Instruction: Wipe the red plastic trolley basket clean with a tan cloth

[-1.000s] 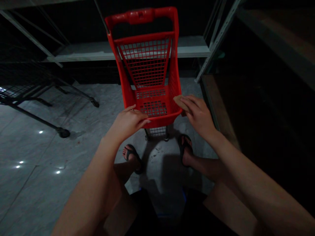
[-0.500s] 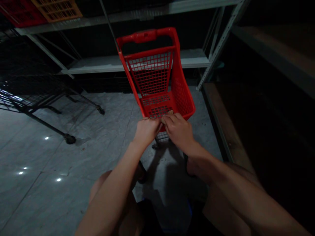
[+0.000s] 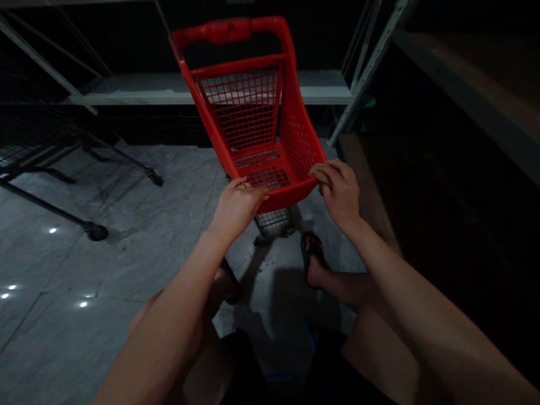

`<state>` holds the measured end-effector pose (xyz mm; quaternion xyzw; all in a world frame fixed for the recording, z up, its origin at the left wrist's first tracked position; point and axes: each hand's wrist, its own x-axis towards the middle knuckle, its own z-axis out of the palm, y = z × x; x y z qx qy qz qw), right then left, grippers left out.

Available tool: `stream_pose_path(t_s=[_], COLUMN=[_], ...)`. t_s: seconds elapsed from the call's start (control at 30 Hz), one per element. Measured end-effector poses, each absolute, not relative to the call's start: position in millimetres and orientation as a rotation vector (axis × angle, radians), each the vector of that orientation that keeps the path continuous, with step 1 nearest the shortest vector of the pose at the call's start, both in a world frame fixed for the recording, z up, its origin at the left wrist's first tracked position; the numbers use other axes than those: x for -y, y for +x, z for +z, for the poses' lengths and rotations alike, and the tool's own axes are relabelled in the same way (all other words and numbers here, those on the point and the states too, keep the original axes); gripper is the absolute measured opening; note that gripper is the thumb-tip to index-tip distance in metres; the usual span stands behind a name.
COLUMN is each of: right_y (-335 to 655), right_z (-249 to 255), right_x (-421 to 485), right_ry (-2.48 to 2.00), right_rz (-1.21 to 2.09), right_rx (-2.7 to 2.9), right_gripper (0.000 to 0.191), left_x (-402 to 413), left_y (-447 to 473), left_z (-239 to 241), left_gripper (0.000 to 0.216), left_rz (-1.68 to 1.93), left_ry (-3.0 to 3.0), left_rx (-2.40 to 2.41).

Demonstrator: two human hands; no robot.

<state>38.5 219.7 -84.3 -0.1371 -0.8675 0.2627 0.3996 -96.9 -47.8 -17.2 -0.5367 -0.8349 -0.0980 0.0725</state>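
Observation:
A small red plastic shopping cart (image 3: 291,197) stands in front of my knees, its near rim toward me and its handle at the far side. My left hand (image 3: 239,205), with a ring on one finger, is closed over the near-left part of that rim. At the near-right corner, my right hand (image 3: 341,191) has its fingers curled round a small tan, cloth-like piece (image 3: 319,172), pressed against the rim. The piece is mostly hidden by the fingers, so its exact kind does not show. Inside the cart, the slotted floor and grid wall are visible.
A metal rack (image 3: 139,93) stands behind the cart. To the left is a dark wire trolley (image 3: 37,152) on casters. Dark shelving with a wooden edge (image 3: 369,191) runs along the right. My sandalled foot (image 3: 314,261) rests on the grey tiled floor (image 3: 160,247).
My hands were together at the middle of the near rim. They have moved apart, the right one going right to the corner with the tan piece. The view has shifted slightly.

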Motion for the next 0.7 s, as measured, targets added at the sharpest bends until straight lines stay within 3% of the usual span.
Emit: stream_pose_path(t_s=[0.4,0.57,0.7], right_y=[0.5,-23.1,-46.2], right_z=[-80.2,-93.2,-109.9], right_x=[-184.4,-197.8,-182.2], right_ry=[-0.508,-0.655,-0.823], right_rz=[0.806,0.92,1.208], right_rx=[2.175,2.006,1.701], right_gripper=[0.062,0.063,0.07], left_x=[33.2,31.7,27.3], left_y=[-88.6,-82.4,-87.7], left_z=[2.6,-5.8,-22.1], left_gripper=[0.027,0.026,0.028], left_rz=[-0.093,-0.17,-0.338], left_ry=[-1.425,-1.395,-1.452], left_rx=[2.682,2.669,2.567])
